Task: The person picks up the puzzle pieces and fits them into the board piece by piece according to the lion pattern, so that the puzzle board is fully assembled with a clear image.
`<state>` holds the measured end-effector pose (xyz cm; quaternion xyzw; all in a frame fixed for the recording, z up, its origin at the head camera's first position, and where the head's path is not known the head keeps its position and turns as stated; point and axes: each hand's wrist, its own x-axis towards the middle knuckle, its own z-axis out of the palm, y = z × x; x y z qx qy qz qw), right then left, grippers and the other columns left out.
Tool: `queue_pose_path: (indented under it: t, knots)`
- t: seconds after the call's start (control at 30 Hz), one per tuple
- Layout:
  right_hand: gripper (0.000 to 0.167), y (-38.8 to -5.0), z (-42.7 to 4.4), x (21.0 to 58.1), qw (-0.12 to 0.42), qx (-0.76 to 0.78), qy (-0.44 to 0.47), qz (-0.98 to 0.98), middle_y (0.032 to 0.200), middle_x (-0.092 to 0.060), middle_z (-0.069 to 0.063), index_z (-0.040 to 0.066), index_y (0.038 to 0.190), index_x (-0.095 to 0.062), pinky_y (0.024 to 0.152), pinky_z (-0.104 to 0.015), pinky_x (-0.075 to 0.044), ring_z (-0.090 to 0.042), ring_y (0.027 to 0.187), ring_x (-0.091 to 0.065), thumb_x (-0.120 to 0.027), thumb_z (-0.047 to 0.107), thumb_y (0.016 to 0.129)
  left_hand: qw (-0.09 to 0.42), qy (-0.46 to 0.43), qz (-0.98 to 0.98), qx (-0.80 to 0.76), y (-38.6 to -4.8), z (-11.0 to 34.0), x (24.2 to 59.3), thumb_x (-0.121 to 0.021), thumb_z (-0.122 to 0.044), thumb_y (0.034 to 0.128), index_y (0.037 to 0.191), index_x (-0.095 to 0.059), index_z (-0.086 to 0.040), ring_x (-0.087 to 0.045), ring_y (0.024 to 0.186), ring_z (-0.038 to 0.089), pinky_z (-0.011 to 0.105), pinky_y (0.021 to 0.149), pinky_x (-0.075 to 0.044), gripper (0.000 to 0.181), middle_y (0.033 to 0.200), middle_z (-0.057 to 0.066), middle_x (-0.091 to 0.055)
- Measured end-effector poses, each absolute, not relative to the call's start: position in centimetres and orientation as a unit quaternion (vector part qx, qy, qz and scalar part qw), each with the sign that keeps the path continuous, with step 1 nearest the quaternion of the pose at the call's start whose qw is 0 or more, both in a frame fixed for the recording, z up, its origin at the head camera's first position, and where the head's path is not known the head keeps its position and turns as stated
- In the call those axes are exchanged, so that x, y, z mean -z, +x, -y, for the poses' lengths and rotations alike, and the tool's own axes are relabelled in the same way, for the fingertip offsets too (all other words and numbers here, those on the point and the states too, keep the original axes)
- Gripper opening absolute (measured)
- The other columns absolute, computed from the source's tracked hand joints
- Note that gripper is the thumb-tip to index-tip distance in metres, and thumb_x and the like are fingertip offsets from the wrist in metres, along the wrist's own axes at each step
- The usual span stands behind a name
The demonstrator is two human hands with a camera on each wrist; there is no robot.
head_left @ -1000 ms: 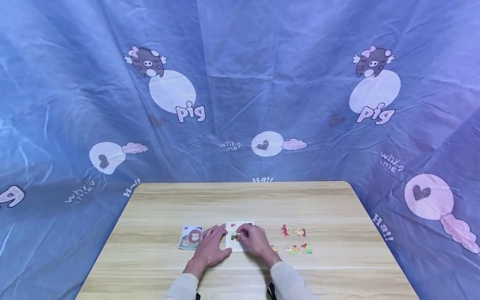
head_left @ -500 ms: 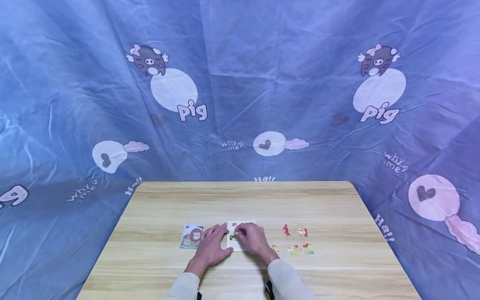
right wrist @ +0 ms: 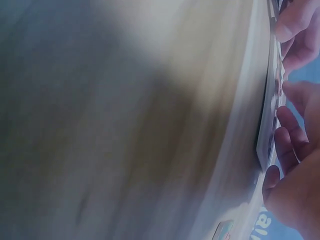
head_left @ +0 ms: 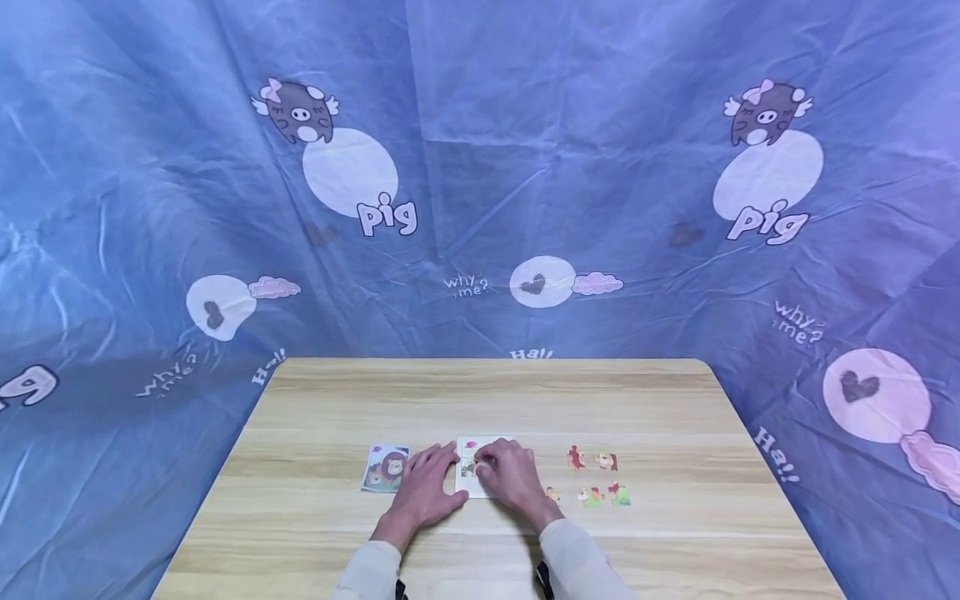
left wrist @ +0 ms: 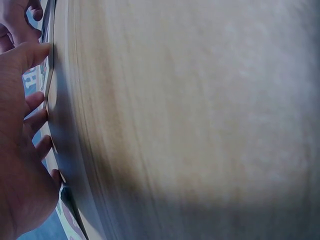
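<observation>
A white puzzle board [head_left: 463,487] lies on the table between the two hands, with some picture pieces in its left part. The left hand [head_left: 427,490] rests beside the board's left edge, its fingers spread and thumb near the lower left corner. Over the board, the right hand [head_left: 513,477] has curled fingers and pinches a small puzzle piece [head_left: 478,472], mostly hidden by the fingertips. The right wrist view shows this hand's fingers just above the board's edge [right wrist: 265,120]. Left of the left hand is a lion picture card [head_left: 385,469], partly covered by its fingers.
To the right of the right hand lie several loose puzzle pieces: a red one [head_left: 575,457], one with a face [head_left: 606,460], and green ones [head_left: 619,494] nearer. The wooden table [head_left: 495,392] ends at a blue printed cloth [head_left: 480,208] behind.
The right fingers shift slightly over the board, staying around the same spot with the piece. The left hand stays in place. The whole head view drifts a little.
</observation>
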<state>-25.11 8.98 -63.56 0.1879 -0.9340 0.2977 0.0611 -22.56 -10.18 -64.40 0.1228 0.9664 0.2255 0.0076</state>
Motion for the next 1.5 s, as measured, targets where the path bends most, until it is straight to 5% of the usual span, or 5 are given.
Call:
queue_pose_path:
  t: [0.33, 0.8, 1.5]
  knots:
    - [0.021, -25.0, -8.9, 63.9, 0.089, -0.219, 0.222, 0.946, 0.099, -0.067, 0.009, 0.028, 0.100, -0.073, 0.079, -0.034, -0.037, -0.013, 0.095, -0.058, -0.073, 0.038, 0.081, 0.007, 0.124, -0.966, -0.227, -22.5, 10.2, 64.1, -0.067, -0.050, 0.0779, 0.126, -0.058, -0.019, -0.037, 0.140, 0.028, 0.053, 0.114, -0.025, 0.058, 0.152, -0.001, -0.043]
    - [0.018, -25.2, -8.3, 63.4, 0.105, -0.183, 0.215, 0.953, 0.092, -0.066, 0.009, 0.026, 0.097, -0.075, 0.078, -0.035, -0.037, -0.013, 0.088, -0.058, -0.070, 0.035, 0.082, 0.008, 0.126, -0.966, -0.227, -22.7, 10.1, 63.7, -0.066, -0.051, 0.0784, 0.126, -0.058, -0.019, -0.036, 0.141, 0.028, 0.053, 0.114, -0.025, 0.058, 0.153, 0.000, -0.042]
    - [0.028, -24.7, -10.3, 62.3, 0.041, -0.241, 0.214, 0.946, 0.107, -0.062, 0.005, 0.023, 0.112, -0.069, 0.086, -0.039, -0.046, -0.017, 0.101, -0.058, -0.068, 0.028, 0.085, 0.006, 0.125, -0.965, -0.229, -22.4, 10.0, 63.8, -0.068, -0.050, 0.0766, 0.124, -0.059, -0.019, -0.039, 0.139, 0.028, 0.054, 0.113, -0.025, 0.057, 0.151, 0.001, -0.044]
